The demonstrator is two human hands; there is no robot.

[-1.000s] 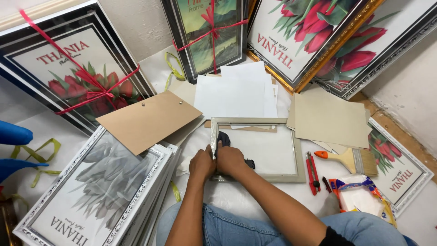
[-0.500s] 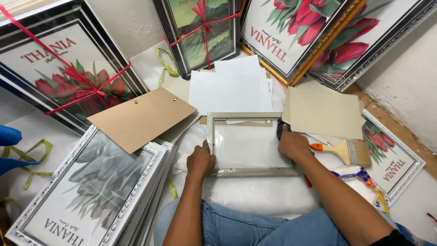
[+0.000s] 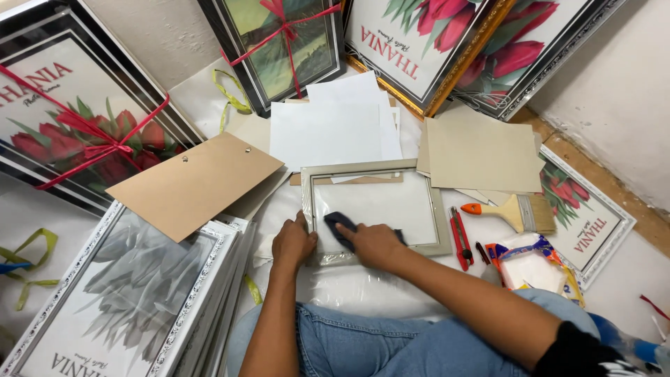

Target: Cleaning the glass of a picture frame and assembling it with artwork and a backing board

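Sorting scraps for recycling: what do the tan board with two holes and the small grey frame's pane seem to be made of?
Tan rectangular board with two holes: likely hardboard or thick card, matte, flat and rigid-looking. Small grey frame: its pane looks like glass or clear plastic, faintly glossy; which one is unclear.

bare glass (image 3: 391, 202) beyond the cloth (image 3: 340, 227); brush (image 3: 513, 211), cutter (image 3: 458, 237) crowding right
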